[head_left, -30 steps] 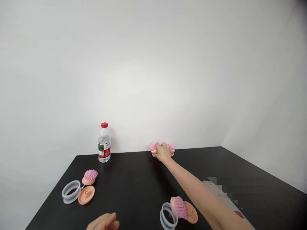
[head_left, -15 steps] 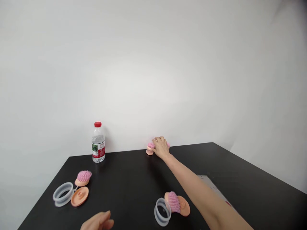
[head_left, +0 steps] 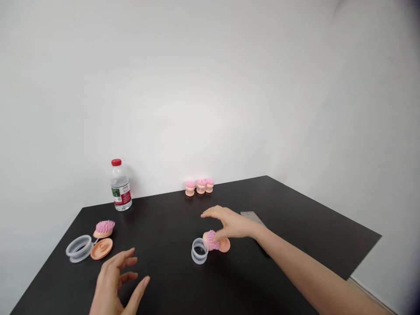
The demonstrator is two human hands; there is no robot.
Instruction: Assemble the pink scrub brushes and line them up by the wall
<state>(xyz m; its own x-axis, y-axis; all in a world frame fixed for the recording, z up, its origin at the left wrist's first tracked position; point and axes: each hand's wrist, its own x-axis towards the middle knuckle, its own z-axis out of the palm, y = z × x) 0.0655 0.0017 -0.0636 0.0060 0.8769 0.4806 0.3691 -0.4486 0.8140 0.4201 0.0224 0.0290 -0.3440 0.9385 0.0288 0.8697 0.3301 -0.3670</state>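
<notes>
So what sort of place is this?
Likely a plain indoor workspace: matte black tabletop by a plain white wall, three small pink-bristled peach brushes near it, plus a red-capped clear plastic bottle.

The black table (head_left: 170,227) carries a bottle (head_left: 121,188), brushes (head_left: 190,188), translucent rings (head_left: 199,260) and orange discs (head_left: 101,249).

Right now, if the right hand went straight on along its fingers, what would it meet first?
Right hand: likely the red-capped bottle, though depth is unclear and it could pass in front.
</notes>
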